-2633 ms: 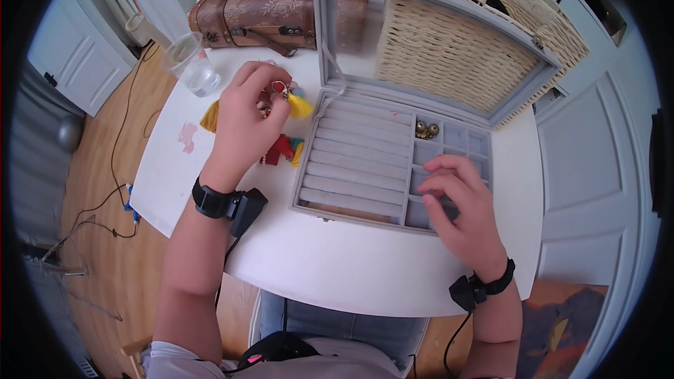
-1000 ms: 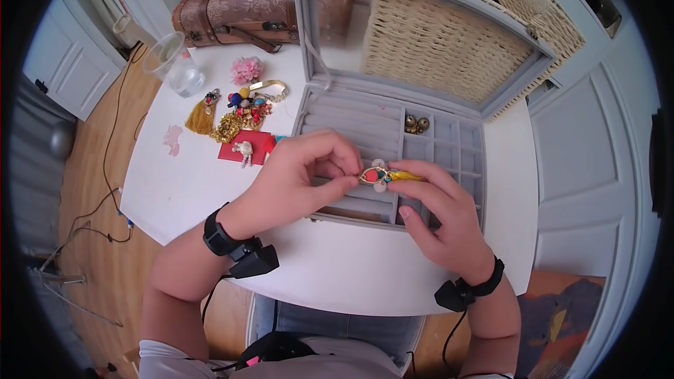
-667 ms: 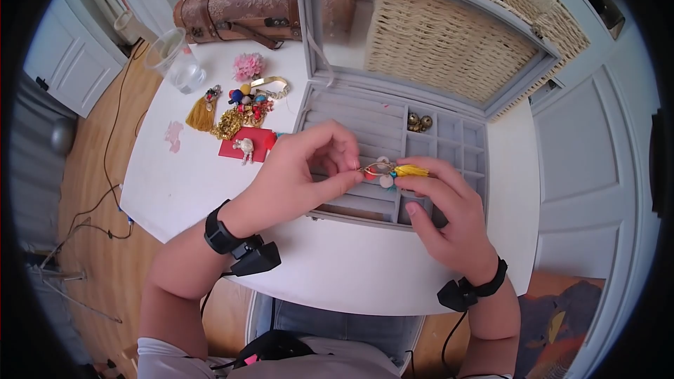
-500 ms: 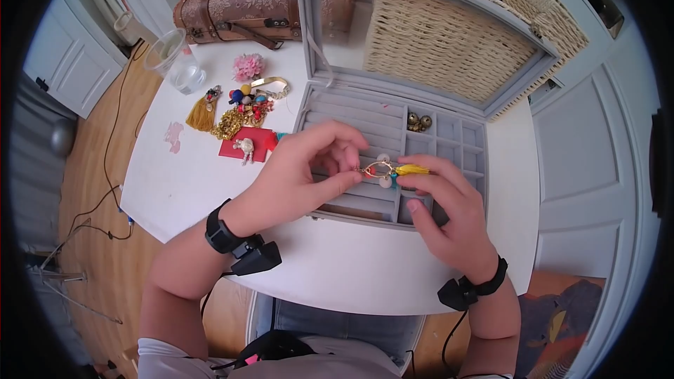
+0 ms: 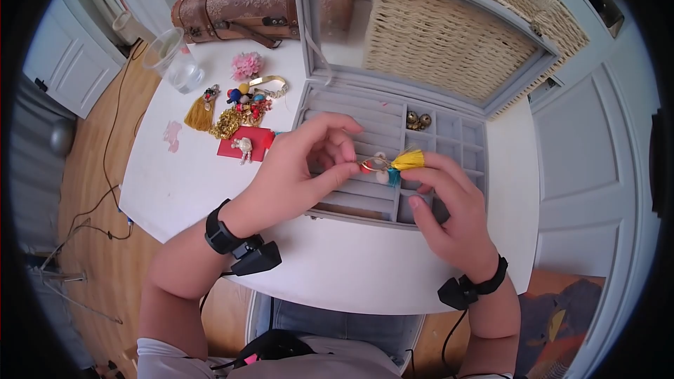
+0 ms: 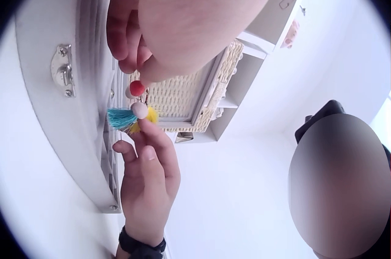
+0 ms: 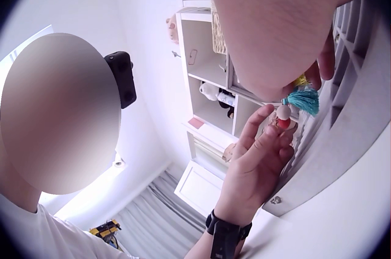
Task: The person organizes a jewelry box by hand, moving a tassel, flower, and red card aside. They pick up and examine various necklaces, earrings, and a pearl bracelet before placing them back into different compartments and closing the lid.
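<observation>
Over the open grey jewelry box (image 5: 351, 219), my left hand (image 5: 302, 165) pinches the top of a tasseled earring (image 5: 376, 163) between thumb and fingertips. The earring has a gold hoop, red and white beads, and yellow and teal tassels. From the right, my right hand (image 5: 453, 207) reaches in with its fingertips at the yellow tassel (image 5: 407, 160), thumb held apart. The left wrist view shows the teal tassel (image 6: 122, 118) hanging beside a pale bead, close to the right fingertips. Grey ring rolls fill the box's left part; small compartments lie on its right, one holding several bronze-coloured round beads (image 5: 418, 121).
Left of the box lie a gold tassel (image 5: 200, 114), a beaded jewelry pile (image 5: 246, 107), a red card (image 5: 235, 142) and a pink flower (image 5: 246, 65). A clear plastic cup (image 5: 186, 76), a brown suitcase (image 5: 239, 3) and a wicker basket (image 5: 449, 42) stand behind.
My left hand has come from the jewelry pile to above the box with the earring. My right hand has met it at the tassels, which now hang spread apart, yellow from teal.
</observation>
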`<move>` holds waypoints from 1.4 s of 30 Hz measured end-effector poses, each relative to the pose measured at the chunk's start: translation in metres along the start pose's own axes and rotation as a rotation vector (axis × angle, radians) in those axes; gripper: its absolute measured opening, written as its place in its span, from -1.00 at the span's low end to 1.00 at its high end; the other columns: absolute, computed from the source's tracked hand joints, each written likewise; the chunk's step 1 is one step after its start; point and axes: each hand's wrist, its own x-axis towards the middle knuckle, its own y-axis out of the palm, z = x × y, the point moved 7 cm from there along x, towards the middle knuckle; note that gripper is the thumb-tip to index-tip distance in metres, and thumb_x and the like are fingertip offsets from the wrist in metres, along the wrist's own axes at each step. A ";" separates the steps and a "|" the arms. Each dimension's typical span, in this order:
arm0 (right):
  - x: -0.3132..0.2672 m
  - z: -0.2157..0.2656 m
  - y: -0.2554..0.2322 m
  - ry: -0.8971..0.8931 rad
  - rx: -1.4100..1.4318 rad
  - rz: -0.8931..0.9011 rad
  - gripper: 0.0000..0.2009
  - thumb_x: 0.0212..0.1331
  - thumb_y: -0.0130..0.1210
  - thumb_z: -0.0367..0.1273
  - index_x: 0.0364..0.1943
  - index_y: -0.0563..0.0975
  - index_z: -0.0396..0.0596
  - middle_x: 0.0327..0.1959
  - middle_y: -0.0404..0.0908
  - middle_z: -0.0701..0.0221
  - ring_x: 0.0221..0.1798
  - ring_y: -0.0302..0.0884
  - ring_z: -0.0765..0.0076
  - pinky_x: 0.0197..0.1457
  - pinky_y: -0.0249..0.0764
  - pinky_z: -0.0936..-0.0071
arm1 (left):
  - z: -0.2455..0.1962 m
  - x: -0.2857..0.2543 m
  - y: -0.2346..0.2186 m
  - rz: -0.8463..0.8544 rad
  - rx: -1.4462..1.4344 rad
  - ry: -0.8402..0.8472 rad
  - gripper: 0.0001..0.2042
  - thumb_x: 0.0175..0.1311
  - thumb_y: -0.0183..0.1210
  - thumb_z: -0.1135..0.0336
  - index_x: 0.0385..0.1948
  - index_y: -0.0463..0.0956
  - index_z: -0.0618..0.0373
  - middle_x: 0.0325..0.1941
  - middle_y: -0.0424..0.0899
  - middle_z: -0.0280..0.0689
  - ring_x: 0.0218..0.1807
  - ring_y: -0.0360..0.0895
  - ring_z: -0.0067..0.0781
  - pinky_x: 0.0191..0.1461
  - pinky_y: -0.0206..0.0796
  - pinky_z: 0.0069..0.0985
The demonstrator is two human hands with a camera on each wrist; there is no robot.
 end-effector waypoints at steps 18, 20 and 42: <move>0.001 0.024 0.016 -0.190 0.056 0.149 -0.56 0.17 0.37 -0.56 0.16 0.76 0.08 0.46 0.44 0.13 0.43 0.46 -0.07 0.27 0.60 0.11 | -0.004 -0.004 0.008 0.071 -0.484 -0.084 -0.90 0.67 0.12 0.53 0.08 0.47 0.22 0.04 0.69 -0.23 0.07 0.77 -0.42 0.24 0.65 -0.42; 0.001 0.023 0.021 -0.188 0.045 0.151 -0.56 0.17 0.37 -0.56 0.17 0.75 0.06 0.45 0.45 0.14 0.42 0.47 -0.06 0.28 0.60 0.11 | -0.002 -0.005 0.010 0.090 -0.534 -0.118 -0.90 0.68 0.11 0.53 0.08 0.47 0.22 0.05 0.69 -0.22 0.07 0.77 -0.42 0.25 0.65 -0.42; -0.003 -0.018 0.012 0.151 0.545 0.014 -0.73 0.44 0.13 -0.68 0.12 0.66 -0.19 0.37 0.60 0.17 0.27 0.68 0.30 0.26 0.66 0.38 | 0.007 -0.007 0.011 0.098 -0.244 -0.219 -0.89 0.66 0.24 0.37 0.02 0.59 0.19 -0.04 0.73 -0.40 -0.07 0.67 -0.67 0.00 0.55 -0.61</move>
